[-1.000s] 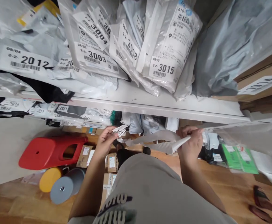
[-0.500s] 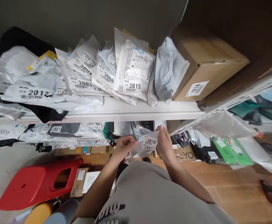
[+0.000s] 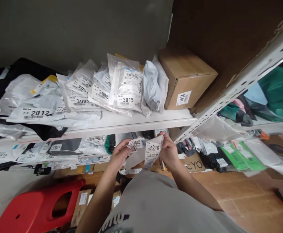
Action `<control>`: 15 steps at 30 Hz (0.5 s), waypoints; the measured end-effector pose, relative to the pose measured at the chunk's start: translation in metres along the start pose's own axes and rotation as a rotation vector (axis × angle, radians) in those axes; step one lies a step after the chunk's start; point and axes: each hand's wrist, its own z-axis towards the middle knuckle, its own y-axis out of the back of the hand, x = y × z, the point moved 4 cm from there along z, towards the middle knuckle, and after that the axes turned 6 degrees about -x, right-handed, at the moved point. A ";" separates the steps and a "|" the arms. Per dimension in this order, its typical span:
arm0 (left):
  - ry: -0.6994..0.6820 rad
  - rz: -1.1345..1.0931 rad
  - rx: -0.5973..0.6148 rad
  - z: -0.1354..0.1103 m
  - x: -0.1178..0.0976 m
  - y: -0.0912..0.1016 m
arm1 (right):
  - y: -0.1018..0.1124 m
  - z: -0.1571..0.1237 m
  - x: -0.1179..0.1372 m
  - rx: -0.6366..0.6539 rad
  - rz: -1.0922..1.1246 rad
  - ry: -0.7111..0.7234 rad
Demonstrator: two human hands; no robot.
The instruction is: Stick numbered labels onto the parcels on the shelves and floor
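Note:
My left hand [image 3: 119, 154] pinches a small white sticker [image 3: 136, 143] with a number printed on it. My right hand [image 3: 168, 151] grips the top of a white label strip [image 3: 152, 154] whose stickers read 3016 and 3017. Both hands are close together in front of my chest, just below the white shelf [image 3: 122, 122]. On that shelf lie numbered plastic parcels, among them 3015 [image 3: 128, 85], 3003 [image 3: 77, 97] and 2012 [image 3: 34, 111].
A cardboard box labelled 1014 [image 3: 183, 77] stands at the shelf's right end beside a grey bag [image 3: 153, 85]. A red stool [image 3: 36, 208] lies on the floor at the lower left with small boxes [image 3: 79, 204]. More bagged parcels fill the lower shelf and the rack to the right [image 3: 250, 152].
The view has tilted up and the shelf looks farther off. My hands have come together, and the left hand has lifted a sticker clear of the strip held by the right.

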 end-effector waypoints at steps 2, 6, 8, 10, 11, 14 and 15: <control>0.003 -0.029 -0.027 -0.001 0.000 0.003 | 0.003 0.000 0.000 0.021 -0.065 0.041; 0.012 -0.039 -0.028 -0.002 -0.002 0.005 | 0.009 -0.001 -0.002 0.075 -0.169 0.063; 0.030 -0.060 -0.052 -0.002 -0.005 0.005 | 0.010 0.000 -0.003 0.121 -0.225 0.068; 0.034 -0.098 -0.081 -0.002 -0.007 0.003 | 0.009 0.003 -0.004 0.175 -0.295 0.093; 0.024 -0.116 -0.095 -0.001 -0.007 0.002 | 0.007 0.004 -0.005 0.204 -0.333 0.102; -0.019 -0.148 -0.169 0.002 -0.006 -0.001 | -0.001 0.002 -0.008 0.329 -0.406 0.095; -0.018 -0.168 -0.196 0.003 -0.004 -0.001 | -0.005 0.000 -0.008 0.384 -0.396 0.088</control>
